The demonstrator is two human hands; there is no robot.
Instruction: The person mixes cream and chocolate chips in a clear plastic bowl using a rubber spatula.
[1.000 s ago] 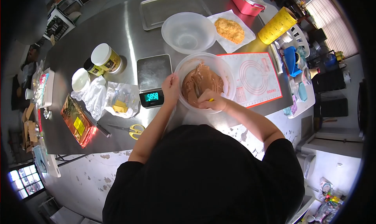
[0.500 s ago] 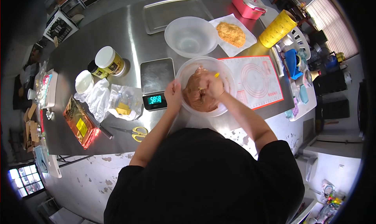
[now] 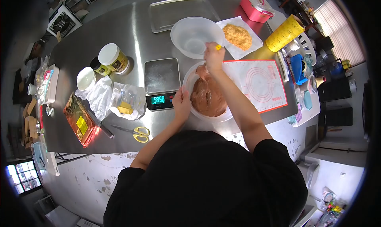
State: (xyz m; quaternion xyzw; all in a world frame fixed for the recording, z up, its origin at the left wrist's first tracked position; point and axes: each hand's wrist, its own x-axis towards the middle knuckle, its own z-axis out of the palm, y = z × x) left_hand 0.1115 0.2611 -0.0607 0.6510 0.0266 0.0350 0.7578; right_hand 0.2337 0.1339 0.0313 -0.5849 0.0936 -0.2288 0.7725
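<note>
Along the near edge of the steel table (image 3: pixel 101 30), around its middle, lies the working place. To the right of it, a white mat (image 3: pixel 260 84) with red border reaches toward the right edge of the table. Near the far edge is a metal tray (image 3: pixel 180 14). The mixing bowl (image 3: pixel 192 77) stands close to the near edge, between the mat and the flat scale (image 3: pixel 162 74); a second bowl (image 3: pixel 194 34) stands just behind it. Inside the mixing bowl is the brown mixture (image 3: pixel 208 96), smooth and thick, with folds on its surface.

By my judgement, the step in hand is stirring. Such a stroke seems to call for a firm bowl and a pull of the tool through the mixture, down and back.

The mixture lies between the two hands, to the right of the left hand (image 3: pixel 182 103) and nearer to the body than the right hand (image 3: pixel 214 57). The left hand has its fingers bent, pinching the bowl's left rim. The right hand is raised over the far rim, closed around a yellow handle (image 3: pixel 218 47). The lower end of this tool I cannot tell.
</note>
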